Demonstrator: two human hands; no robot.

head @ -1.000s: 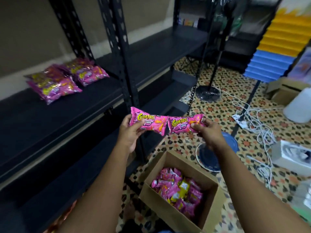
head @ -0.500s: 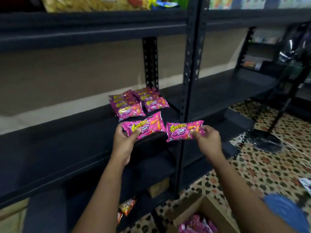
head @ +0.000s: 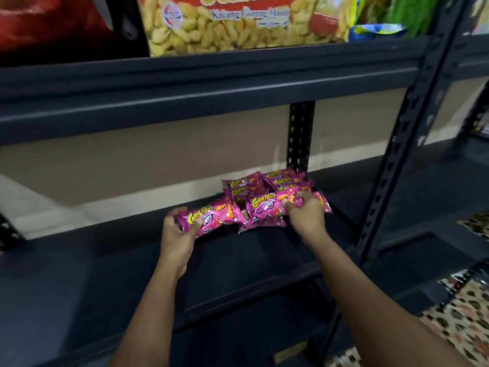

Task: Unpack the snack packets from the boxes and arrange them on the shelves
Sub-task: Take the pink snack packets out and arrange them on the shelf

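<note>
Since 0.5 s ago: reached onto shelf (head: 105, 260). L hand (head: 177, 235) gripped one pink packet (head: 209, 217), R hand (head: 307, 215) another (head: 267, 206), prob. touching the pile (head: 267, 182); fingers curled round both.

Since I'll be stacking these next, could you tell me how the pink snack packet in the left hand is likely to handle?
The pink packet looks puffy, so probably light and squashy. Its glossy film may slip, though the left hand pinches one end easily. Contents likely crush if squeezed.
</note>
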